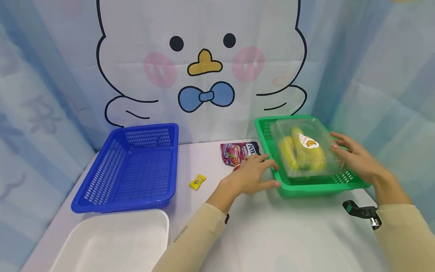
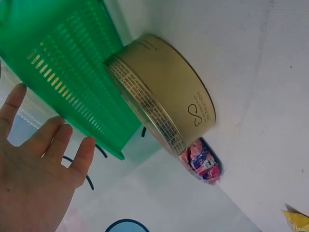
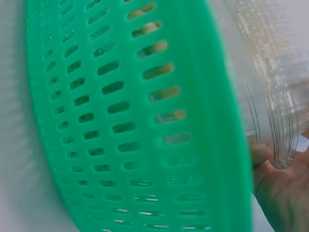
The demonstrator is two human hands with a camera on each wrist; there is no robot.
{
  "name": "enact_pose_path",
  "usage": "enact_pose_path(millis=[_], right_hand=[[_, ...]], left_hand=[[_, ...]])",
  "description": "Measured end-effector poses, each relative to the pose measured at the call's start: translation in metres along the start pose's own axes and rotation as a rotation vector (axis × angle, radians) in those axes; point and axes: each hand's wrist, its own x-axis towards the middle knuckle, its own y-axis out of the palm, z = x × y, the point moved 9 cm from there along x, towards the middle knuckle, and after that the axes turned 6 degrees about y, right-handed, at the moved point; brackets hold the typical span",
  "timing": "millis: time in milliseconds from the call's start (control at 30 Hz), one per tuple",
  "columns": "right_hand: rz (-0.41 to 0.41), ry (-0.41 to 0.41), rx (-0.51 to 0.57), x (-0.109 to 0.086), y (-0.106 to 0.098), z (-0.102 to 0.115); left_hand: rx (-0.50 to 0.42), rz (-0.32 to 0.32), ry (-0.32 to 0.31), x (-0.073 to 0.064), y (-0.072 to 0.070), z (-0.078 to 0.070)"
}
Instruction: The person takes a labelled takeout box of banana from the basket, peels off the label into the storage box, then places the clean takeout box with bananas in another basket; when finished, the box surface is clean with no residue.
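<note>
Sleeves (image 1: pixel 194 241): 2 | right hand (image 1: pixel 361 162) holds 1 banana box (image 1: pixel 306 151) | baskets (image 1: pixel 312 189): 2

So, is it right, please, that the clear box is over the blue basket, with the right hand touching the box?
Not quite: the basket beneath the clear box is green, not blue, as the head view shows; the right hand is indeed touching the box.

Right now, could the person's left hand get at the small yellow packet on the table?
Probably yes. The left hand seems to hold nothing beside the green basket, and only bare table shows between it and the yellow packet.
</note>
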Motion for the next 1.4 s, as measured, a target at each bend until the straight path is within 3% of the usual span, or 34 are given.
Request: enact_pose_path(millis=[200,367,667,1000,1167,1267,1400], right_hand=[[-0.005,-0.002,-0.039,-0.006,-0.008,0.019],[-0.02,-0.02,-0.102,-0.011,-0.009,0.033],[-0.023,-0.059,-0.042,-0.012,-0.001,0.049],[0.013,-0.115,0.001,-0.01,0.017,0.065],[0.039,-0.186,0.043,-0.01,0.031,0.08],[0.058,-0.213,0.069,-0.01,0.039,0.089],[0.08,-0.239,0.069,-0.011,0.046,0.099]], left_hand=[[0.006,-0.007,-0.014,-0.009,-0.015,0.003],[-0.002,0.007,-0.051,-0.021,-0.025,0.014],[0.037,0.067,-0.153,-0.035,-0.037,0.036],[0.089,0.13,-0.215,-0.049,-0.058,0.057],[0.089,0.176,-0.3,-0.065,-0.065,0.075],[0.081,0.171,-0.338,-0.076,-0.073,0.081],[0.072,0.136,-0.323,-0.086,-0.088,0.082]])
